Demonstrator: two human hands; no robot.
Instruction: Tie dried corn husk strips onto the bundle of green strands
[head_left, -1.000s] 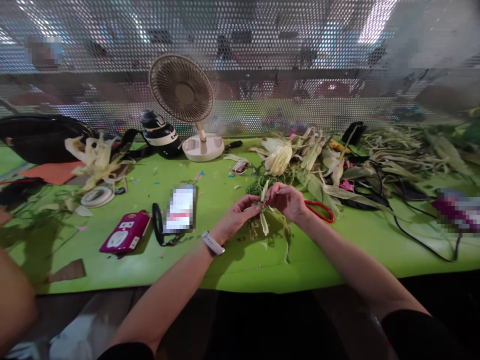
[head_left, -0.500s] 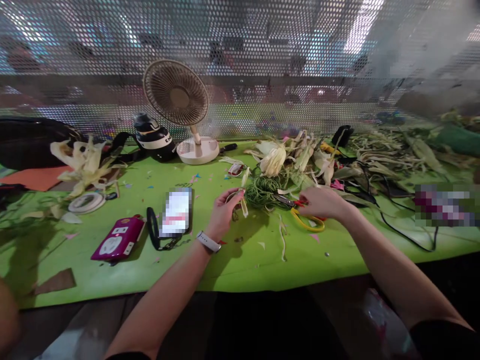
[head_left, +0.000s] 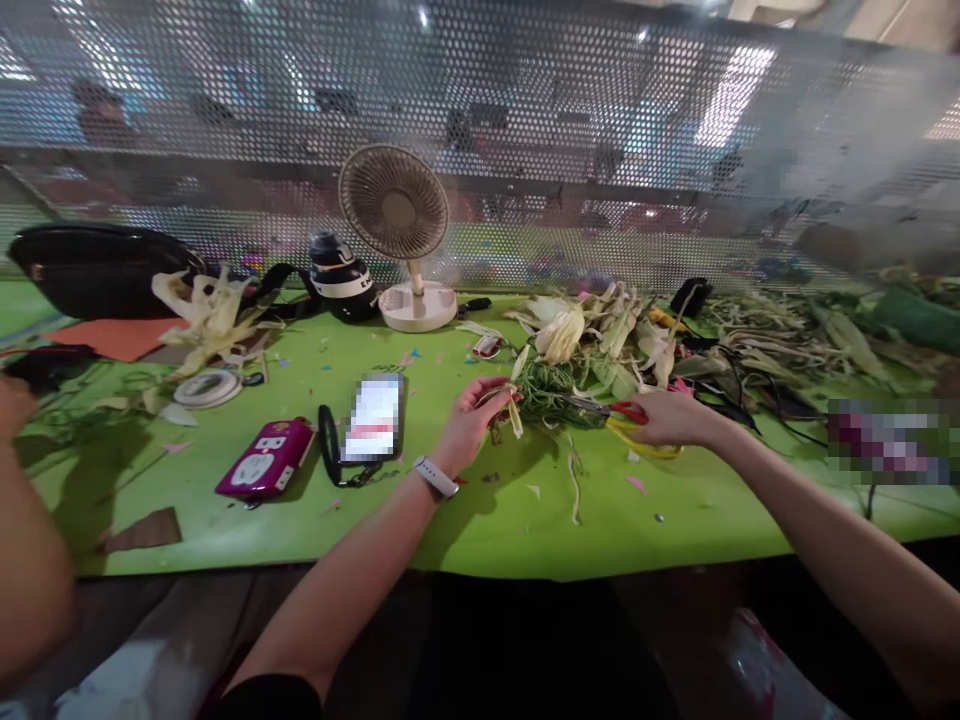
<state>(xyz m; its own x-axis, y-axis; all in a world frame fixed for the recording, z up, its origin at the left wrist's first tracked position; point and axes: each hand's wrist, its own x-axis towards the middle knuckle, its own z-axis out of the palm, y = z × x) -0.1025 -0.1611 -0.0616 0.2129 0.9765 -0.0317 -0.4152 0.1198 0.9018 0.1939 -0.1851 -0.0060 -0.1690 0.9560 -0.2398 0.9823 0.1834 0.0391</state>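
Note:
My left hand pinches a pale strip of corn husk near the middle of the green table. Scissors with red and yellow handles are gripped in my right hand, their blades pointing left. Beside the blades lies a tangle of green strands, partly behind the strip. A thin pale strand rests on the table below it. Just behind, dried corn husks form a loose heap.
On the left stand a fan, a black bottle and a black bag. Nearer lie a phone, a magenta device and a tape roll. Another person's arm reaches in at left. A perforated metal screen backs the table.
My right hand now holds the scissors more plainly by their handles, slightly farther from the green tangle. The view has shifted left, and the other person's arm shows more. My left hand keeps its pinch.

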